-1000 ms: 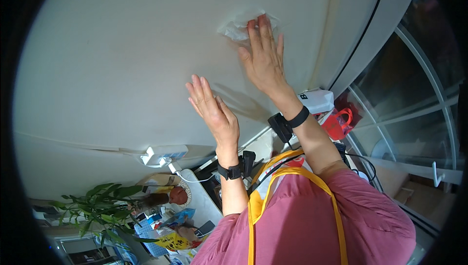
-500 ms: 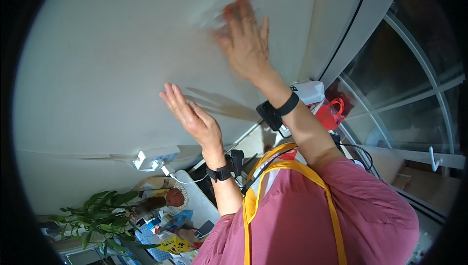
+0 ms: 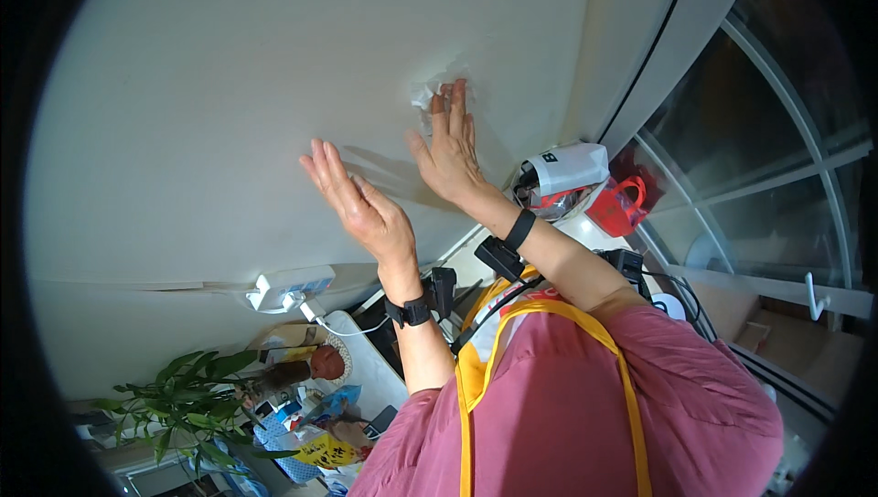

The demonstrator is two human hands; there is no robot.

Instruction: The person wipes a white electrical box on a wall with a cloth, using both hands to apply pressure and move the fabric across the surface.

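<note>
right hand (image 3: 450, 154): flat, fingers extended, pressing crumpled white tissue wad (image 3: 428, 95) against pale cream wall (image 3: 229, 85) | left hand (image 3: 357, 204): open, empty, just off the wall, below-left of tissue

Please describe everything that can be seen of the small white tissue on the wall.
The white tissue is a small, crumpled piece that looks like thin paper or a wipe. It lies flat against the pale wall, pressed there by the fingertips of the right hand, which cover its right part. Only its wrinkled left edge shows. The left hand is open and apart from it, lower on the wall.
</note>
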